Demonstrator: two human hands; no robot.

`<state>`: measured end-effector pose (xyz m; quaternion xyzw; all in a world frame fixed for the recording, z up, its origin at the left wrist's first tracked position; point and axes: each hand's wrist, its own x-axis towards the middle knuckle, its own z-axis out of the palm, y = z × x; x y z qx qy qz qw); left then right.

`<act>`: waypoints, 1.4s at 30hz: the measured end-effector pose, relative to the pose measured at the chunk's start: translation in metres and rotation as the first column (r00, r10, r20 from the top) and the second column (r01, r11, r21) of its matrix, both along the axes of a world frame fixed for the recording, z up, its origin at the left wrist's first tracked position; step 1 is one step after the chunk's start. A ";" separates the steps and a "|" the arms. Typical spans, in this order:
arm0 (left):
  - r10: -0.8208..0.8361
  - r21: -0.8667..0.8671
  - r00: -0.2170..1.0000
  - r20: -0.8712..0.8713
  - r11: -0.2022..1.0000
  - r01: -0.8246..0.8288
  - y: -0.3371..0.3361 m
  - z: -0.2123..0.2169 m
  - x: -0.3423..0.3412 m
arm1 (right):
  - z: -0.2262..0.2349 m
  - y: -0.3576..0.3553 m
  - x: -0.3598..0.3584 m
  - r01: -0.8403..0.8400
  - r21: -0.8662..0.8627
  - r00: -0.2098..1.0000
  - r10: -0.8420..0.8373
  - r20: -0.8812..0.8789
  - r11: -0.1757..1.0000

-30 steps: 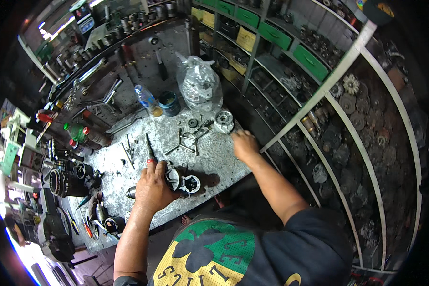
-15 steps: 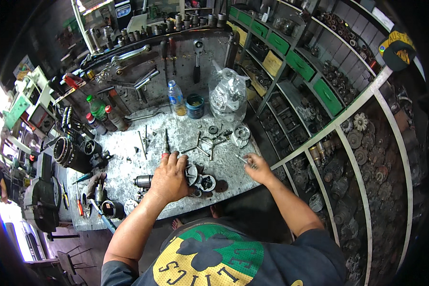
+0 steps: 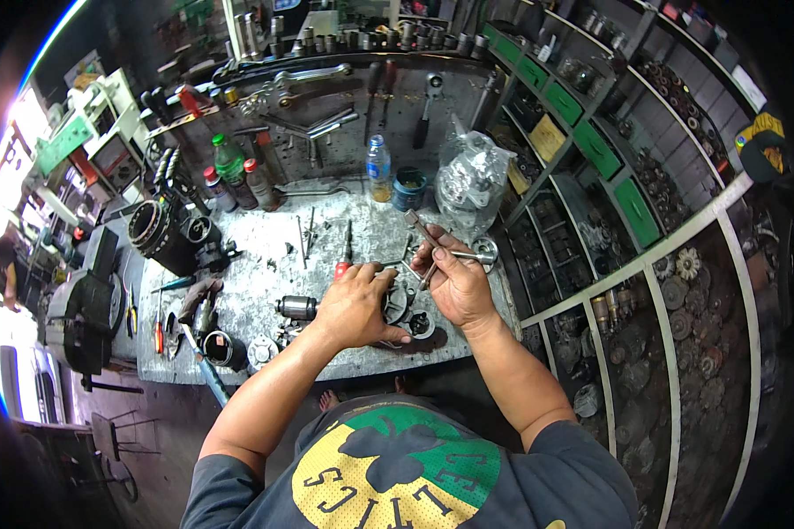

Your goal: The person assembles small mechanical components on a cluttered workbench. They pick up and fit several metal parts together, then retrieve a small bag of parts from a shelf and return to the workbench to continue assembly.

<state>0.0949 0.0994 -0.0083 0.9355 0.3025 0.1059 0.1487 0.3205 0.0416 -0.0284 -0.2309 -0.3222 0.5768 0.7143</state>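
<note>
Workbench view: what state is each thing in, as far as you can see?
Wrench: gripped by the right hand.
Left hand: palm down over a metal housing.
Clear bottle: upright, partly filled.
Green bottle: upright, capped.
Blue can: upright, open on top.
Bag: see-through, filled with metal parts.
Green drawers: shut.

We note workbench (image 3: 256, 256) mid-frame. Left hand (image 3: 357, 304) at metal housing (image 3: 399, 304), centre, near bench front edge. Right hand (image 3: 459, 280) to its right, three-way wrench (image 3: 423, 228) in grip above bench. Behind, upper centre, left to right: water bottle (image 3: 378, 172), tub (image 3: 409, 189), bagged part (image 3: 472, 176). We mark bottle cluster (image 3: 229, 160) upper left, vise (image 3: 75, 317) far left, drawers (image 3: 595, 148) upper right.
</note>
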 end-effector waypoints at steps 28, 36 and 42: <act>0.063 -0.087 0.919 0.389 0.996 -0.031 0.005 -0.019 0.032 | 0.139 0.032 0.001 -0.373 -0.140 -0.809 -0.248 0.532 0.917; 0.081 -0.081 0.911 0.404 0.995 -0.052 0.006 -0.031 0.034 | 0.186 0.054 -0.004 -0.748 0.238 -0.537 -0.776 0.331 0.620; 0.096 -0.100 0.944 0.316 0.993 -0.068 0.004 -0.027 0.032 | 0.161 0.054 -0.024 -0.086 -0.290 -0.697 0.150 0.701 0.953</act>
